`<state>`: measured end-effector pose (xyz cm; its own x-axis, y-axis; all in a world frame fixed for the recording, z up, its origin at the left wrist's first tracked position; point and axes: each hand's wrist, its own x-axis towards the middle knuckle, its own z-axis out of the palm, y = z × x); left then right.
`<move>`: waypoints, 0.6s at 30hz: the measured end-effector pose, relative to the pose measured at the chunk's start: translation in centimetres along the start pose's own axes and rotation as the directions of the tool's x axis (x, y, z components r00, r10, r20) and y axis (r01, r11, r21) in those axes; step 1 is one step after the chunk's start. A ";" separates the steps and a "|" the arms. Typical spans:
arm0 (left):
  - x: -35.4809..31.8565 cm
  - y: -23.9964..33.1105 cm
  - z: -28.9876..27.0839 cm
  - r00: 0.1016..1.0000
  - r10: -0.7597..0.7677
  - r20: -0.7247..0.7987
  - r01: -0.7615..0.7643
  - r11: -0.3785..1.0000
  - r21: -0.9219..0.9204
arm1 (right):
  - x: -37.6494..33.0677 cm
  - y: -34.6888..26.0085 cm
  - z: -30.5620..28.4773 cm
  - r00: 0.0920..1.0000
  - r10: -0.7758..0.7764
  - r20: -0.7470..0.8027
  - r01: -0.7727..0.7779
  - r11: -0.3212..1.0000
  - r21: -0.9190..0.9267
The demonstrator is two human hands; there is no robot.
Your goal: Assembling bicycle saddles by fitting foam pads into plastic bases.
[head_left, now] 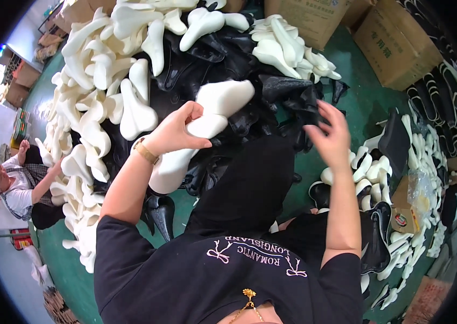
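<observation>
My left hand [177, 129] grips a white foam bicycle saddle pad [225, 98], with the thumb and fingers apart around its near edge. Another white pad [170, 171] lies just below that wrist, partly covered by the hand. To the right, my right hand [330, 135] is raised beside black saddle shells [298, 100], its thumb and fingers spread. Slight blur hides whether its fingertips touch a shell. More black shells [185, 62] are heaped in front of me, and one black shell [162, 213] lies by my left upper arm.
A large heap of white pads [90, 59] spreads along the left and far side. Cardboard boxes [395, 43] stand at the far right. More white and black pieces [371, 167] lie to my right. A co-worker [20, 181] sits at the left; another person [453, 200] is at the right edge.
</observation>
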<state>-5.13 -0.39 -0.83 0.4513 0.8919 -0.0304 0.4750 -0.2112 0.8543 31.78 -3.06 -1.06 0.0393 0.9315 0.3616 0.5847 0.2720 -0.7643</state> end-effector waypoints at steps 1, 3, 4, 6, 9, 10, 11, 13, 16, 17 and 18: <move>0.0 1.4 0.3 0.998 0.054 0.037 -0.050 0.995 -0.090 | 0.6 -2.3 1.0 0.945 -0.322 0.062 0.327 0.938 -0.112; 0.3 3.2 0.9 0.990 0.115 0.076 -0.098 0.977 -0.190 | 0.8 -6.8 3.1 0.821 -0.514 0.248 0.568 0.776 -0.275; 0.3 3.7 1.1 0.985 0.147 0.096 -0.120 0.963 -0.242 | 0.8 -8.1 4.0 0.774 -0.555 0.306 0.632 0.708 -0.315; 0.6 4.9 1.2 0.971 0.187 0.147 -0.146 0.957 -0.251 | 1.8 -8.3 4.6 0.750 -0.629 0.205 0.657 0.672 -0.341; 1.2 3.8 2.1 0.985 0.152 0.087 -0.111 0.927 -0.359 | 2.8 -7.4 3.9 0.783 -0.569 0.252 0.622 0.725 -0.296; 1.2 3.6 3.0 0.989 0.142 0.046 -0.119 0.938 -0.326 | 2.8 -7.5 3.8 0.788 -0.563 0.250 0.616 0.730 -0.297; 1.2 3.5 3.9 0.987 0.160 0.018 -0.153 0.966 -0.208 | 2.9 -7.8 3.8 0.794 -0.539 0.281 0.606 0.732 -0.310; 1.2 4.3 5.5 0.927 0.362 -0.094 -0.323 0.901 0.291 | 2.6 -7.6 3.8 0.804 -0.507 0.309 0.591 0.737 -0.328; 1.0 3.7 7.0 0.911 0.377 -0.167 -0.305 0.889 0.342 | 2.0 -6.2 4.3 0.819 -0.451 0.354 0.552 0.786 -0.277; 1.2 3.4 6.8 0.910 0.385 -0.156 -0.326 0.895 0.304 | 1.8 -5.7 4.3 0.823 -0.447 0.350 0.544 0.797 -0.261; 1.4 3.1 6.3 0.908 0.392 -0.145 -0.346 0.900 0.265 | 1.7 -5.4 4.1 0.826 -0.444 0.346 0.536 0.807 -0.245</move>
<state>1.80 -2.30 -1.49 0.4864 0.7855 0.3826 0.4719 -0.6047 0.6416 25.34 -1.94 1.49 -0.5077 0.7328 0.4531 0.6921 0.6601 -0.2921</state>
